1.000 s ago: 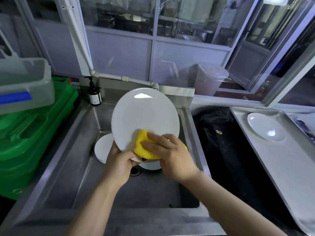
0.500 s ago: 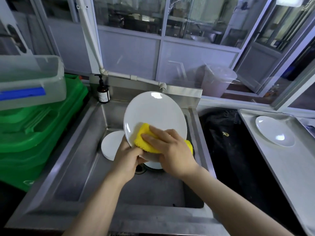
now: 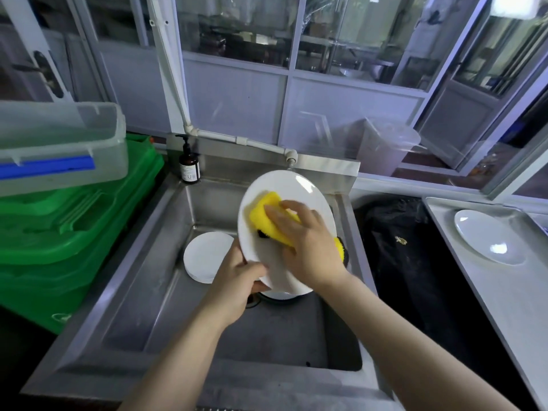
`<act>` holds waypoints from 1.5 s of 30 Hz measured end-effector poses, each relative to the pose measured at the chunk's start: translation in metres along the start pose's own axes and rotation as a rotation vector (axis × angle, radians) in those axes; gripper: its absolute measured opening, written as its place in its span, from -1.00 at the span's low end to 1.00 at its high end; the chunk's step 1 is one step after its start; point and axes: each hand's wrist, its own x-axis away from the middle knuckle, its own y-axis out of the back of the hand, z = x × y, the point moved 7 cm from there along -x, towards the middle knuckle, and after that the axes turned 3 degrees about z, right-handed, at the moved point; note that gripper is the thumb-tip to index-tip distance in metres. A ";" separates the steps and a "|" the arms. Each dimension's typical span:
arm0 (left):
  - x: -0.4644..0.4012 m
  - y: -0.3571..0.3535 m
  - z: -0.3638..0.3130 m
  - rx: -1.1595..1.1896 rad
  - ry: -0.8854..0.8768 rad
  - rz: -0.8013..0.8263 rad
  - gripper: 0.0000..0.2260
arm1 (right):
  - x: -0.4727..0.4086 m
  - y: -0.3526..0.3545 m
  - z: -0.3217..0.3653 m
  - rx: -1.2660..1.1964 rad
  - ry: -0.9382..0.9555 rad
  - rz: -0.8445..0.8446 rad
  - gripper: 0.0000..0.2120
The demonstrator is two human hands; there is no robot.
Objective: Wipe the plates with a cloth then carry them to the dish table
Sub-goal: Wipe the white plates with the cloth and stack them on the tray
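Clear lidded plastic box (image 3: 59,143) with a blue clasp, far to the left of both hands, stacked on green crates (image 3: 74,232); no writing legible on either. Brown pump bottle (image 3: 189,164) on the sink's back ledge, up and left of the hands, bearing a pale label whose print is too small to read. Steel sink (image 3: 142,286), its basin floor open toward the viewer below both forearms. Small white plates (image 3: 207,256) stacked flat in the basin, just left of the left hand. Left hand (image 3: 237,287), fingers curled round the lower rim of the large white plate (image 3: 296,185), thumb on its face, holding it tilted above the basin. Yellow cloth (image 3: 264,215), pressed to the plate's face beneath the right hand; a dark patch shows at its lower edge. Right hand (image 3: 308,244), fingers spread over the cloth and gripping it against the plate. Another white dish edge shows under the held plate, near the drain. Black-lined bin (image 3: 415,262), right of the right hand. Steel dish table (image 3: 474,292) at far right, carrying one white plate (image 3: 489,235) near its far end, with bare surface nearer the viewer.
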 end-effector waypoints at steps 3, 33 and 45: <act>0.002 0.004 -0.001 0.005 -0.024 0.002 -0.48 | 0.008 -0.003 0.027 -0.003 0.167 -0.007 -0.55; 0.011 0.035 -0.008 0.084 -0.112 0.014 -0.48 | -0.001 -0.025 0.053 -0.041 0.232 0.203 -0.47; 0.009 0.046 -0.003 0.453 -0.004 -0.049 -0.48 | 0.009 -0.027 0.054 0.076 0.411 0.189 -0.60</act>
